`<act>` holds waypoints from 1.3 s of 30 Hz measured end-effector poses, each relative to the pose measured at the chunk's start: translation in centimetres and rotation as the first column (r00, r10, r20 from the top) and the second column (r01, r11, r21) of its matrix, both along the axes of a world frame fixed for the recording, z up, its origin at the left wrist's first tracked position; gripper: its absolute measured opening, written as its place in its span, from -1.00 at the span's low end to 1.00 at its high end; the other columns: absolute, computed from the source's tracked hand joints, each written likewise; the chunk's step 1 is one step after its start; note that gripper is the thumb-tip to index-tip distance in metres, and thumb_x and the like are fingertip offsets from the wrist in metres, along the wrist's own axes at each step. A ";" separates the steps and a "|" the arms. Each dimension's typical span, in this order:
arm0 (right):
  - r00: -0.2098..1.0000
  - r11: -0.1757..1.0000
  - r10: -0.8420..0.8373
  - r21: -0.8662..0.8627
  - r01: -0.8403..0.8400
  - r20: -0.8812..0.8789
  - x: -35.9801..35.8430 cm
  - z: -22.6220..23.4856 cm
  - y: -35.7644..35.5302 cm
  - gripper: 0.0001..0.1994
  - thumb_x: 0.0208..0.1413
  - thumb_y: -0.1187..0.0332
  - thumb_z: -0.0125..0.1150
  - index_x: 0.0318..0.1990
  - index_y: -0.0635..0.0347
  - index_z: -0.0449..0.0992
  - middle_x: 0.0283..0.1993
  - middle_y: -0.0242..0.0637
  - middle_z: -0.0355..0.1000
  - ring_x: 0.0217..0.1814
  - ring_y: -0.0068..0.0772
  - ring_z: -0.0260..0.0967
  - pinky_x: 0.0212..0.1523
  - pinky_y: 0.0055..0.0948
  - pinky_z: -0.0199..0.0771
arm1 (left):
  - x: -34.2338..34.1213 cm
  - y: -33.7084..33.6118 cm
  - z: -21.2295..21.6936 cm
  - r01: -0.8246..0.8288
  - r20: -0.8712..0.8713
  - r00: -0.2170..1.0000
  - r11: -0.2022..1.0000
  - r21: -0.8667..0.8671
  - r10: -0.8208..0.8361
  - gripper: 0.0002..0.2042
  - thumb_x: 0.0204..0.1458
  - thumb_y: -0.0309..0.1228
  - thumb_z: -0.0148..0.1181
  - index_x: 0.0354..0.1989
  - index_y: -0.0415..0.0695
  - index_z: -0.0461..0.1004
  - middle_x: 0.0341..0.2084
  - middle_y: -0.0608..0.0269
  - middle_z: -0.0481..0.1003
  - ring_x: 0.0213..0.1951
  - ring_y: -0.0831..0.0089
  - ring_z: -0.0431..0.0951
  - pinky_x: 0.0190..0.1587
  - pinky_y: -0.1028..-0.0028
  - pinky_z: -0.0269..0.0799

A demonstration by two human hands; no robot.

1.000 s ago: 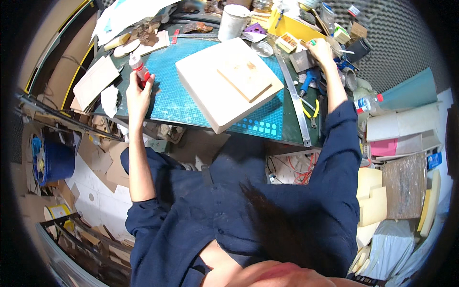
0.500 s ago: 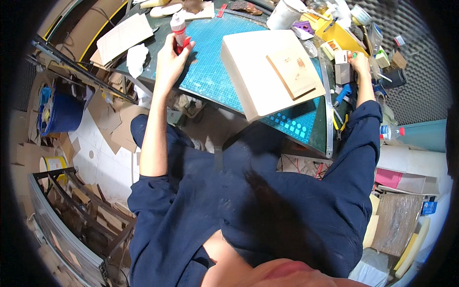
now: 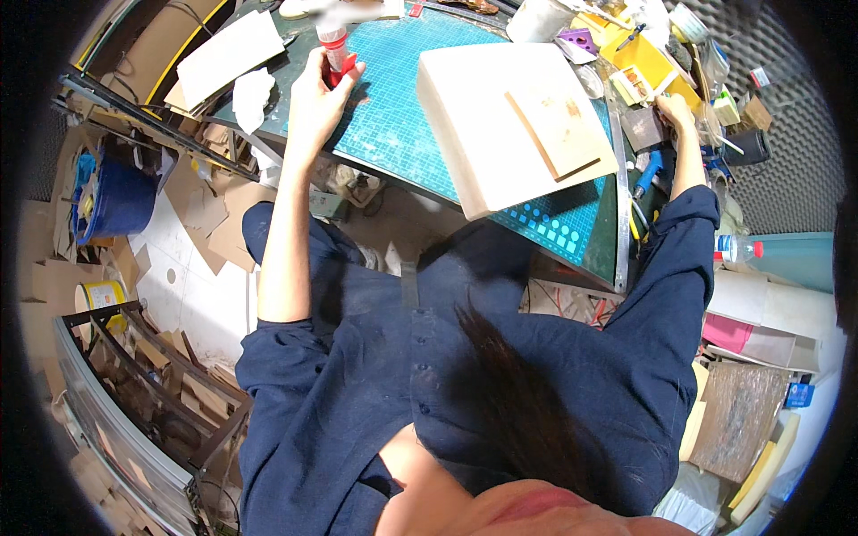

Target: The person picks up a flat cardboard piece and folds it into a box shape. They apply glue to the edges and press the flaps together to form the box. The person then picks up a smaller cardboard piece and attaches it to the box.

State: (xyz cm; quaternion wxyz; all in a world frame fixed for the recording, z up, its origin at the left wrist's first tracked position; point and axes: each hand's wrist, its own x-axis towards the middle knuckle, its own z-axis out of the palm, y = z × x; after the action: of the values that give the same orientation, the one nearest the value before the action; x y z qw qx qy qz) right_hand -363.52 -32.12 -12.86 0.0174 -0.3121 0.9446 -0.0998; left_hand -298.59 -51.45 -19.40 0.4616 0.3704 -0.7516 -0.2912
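Note:
My left hand is closed around a small bottle with a clear upper part, a red band and a red lower part. It is held upright above the left side of the green cutting mat. My right hand reaches into the clutter at the right end of the table, its fingers curled beside a grey block. What those fingers hold, if anything, I cannot make out. Between my hands a large pale block rests on the mat, with a thin tan board on top.
A metal ruler runs along the mat's right side. Beyond my right hand stand a yellow bin and a white container. A blue glue gun lies near my right wrist. Pale sheets are stacked at the far left.
My right hand has shifted slightly, and the white piece with a green and orange spot beside it no longer shows. My left hand keeps the bottle; its white top is now blurred.

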 end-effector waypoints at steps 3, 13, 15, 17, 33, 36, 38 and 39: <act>0.962 0.965 0.049 -0.262 0.025 0.269 0.5 -1.5 -0.5 -0.67 0.07 0.17 0.20 -0.60 0.23 0.53 -0.66 -0.33 0.42 -0.65 -0.42 0.33 -0.54 -0.38 0.31 | 0.7 -0.1 -0.3 -0.014 0.013 1.000 1.000 0.006 0.013 -0.57 0.16 -0.14 0.37 0.05 -0.16 0.45 -0.31 0.15 0.63 -0.29 0.51 0.59 -0.14 0.44 0.52; 0.898 0.901 -0.069 -0.359 0.243 0.435 -2.7 -4.1 -2.1 -0.81 -0.11 0.38 0.37 -0.61 0.22 0.51 -0.69 -0.33 0.36 -0.73 -0.43 0.19 -0.64 -0.35 0.12 | 0.6 -0.4 -0.6 0.022 -0.019 1.000 1.000 -0.014 -0.022 -0.55 0.17 -0.17 0.37 0.12 -0.15 0.44 -0.24 0.16 0.64 -0.25 0.51 0.59 -0.10 0.45 0.52; 0.902 0.907 -0.076 -0.347 0.240 0.425 -2.4 -4.5 -2.4 -0.83 -0.12 0.39 0.36 -0.61 0.23 0.52 -0.70 -0.33 0.33 -0.72 -0.44 0.18 -0.63 -0.36 0.09 | 0.7 -0.6 -0.7 0.022 -0.004 1.000 1.000 0.009 -0.022 -0.55 0.16 -0.17 0.38 0.12 -0.14 0.44 -0.22 0.14 0.64 -0.23 0.50 0.60 -0.09 0.43 0.52; 0.917 0.913 -0.079 -0.341 0.224 0.392 -2.7 -4.4 -2.3 -0.83 -0.12 0.37 0.35 -0.58 0.25 0.54 -0.65 -0.29 0.38 -0.66 -0.40 0.26 -0.58 -0.34 0.18 | 0.7 -0.9 -0.7 0.038 -0.002 0.999 0.999 0.021 -0.038 -0.48 0.14 -0.12 0.40 0.16 -0.13 0.41 -0.14 0.05 0.64 -0.13 0.41 0.64 0.00 0.39 0.54; 0.842 0.832 0.113 -0.413 -0.370 -0.527 18.8 8.9 6.4 -0.61 0.27 0.04 0.21 -0.03 0.21 0.49 -0.11 0.11 0.55 -0.02 0.16 0.52 -0.03 -0.04 0.48 | 0.8 5.5 2.4 -0.261 -0.529 0.840 0.945 -0.196 0.123 -0.74 0.32 -0.35 0.10 0.06 -0.24 0.37 -0.06 0.12 0.49 -0.02 0.42 0.47 0.11 0.40 0.36; 0.796 0.843 0.223 -0.299 -0.447 -0.563 23.4 9.7 10.8 -0.73 0.28 0.16 0.22 -0.10 0.16 0.43 -0.17 0.04 0.53 -0.09 0.13 0.52 -0.10 -0.08 0.47 | -1.8 11.8 4.3 -0.028 -0.397 0.903 0.899 -0.436 -0.165 -0.74 0.09 -0.54 0.25 -0.05 -0.24 0.44 -0.11 0.07 0.47 -0.03 0.29 0.49 0.12 0.31 0.37; 0.815 0.815 0.288 -0.319 -0.484 -0.502 27.6 9.0 12.2 -0.83 0.22 0.35 0.21 -0.12 0.16 0.42 -0.20 -0.03 0.48 -0.15 0.05 0.51 -0.11 -0.15 0.47 | -2.1 17.2 6.3 0.110 -0.227 0.942 0.864 -0.491 -0.249 -0.77 -0.05 -0.54 0.36 -0.18 -0.18 0.56 -0.28 0.14 0.57 -0.18 0.21 0.55 -0.02 0.28 0.43; 0.804 0.778 0.329 -0.341 -0.528 -0.496 29.6 9.2 13.5 -0.85 0.17 0.44 0.21 -0.13 0.19 0.43 -0.20 -0.06 0.47 -0.18 -0.02 0.50 -0.11 -0.21 0.47 | -2.6 19.3 7.1 0.202 -0.174 0.924 0.821 -0.534 -0.341 -0.76 -0.09 -0.52 0.41 -0.20 -0.16 0.60 -0.30 0.17 0.60 -0.19 0.20 0.57 -0.02 0.30 0.44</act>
State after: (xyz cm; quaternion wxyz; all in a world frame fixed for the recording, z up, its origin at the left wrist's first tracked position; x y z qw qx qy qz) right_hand -333.88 -18.63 -3.71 -0.2329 -0.5320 0.7755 -0.2475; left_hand -301.14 -32.16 -12.27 0.5908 0.0825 -0.7790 -0.1933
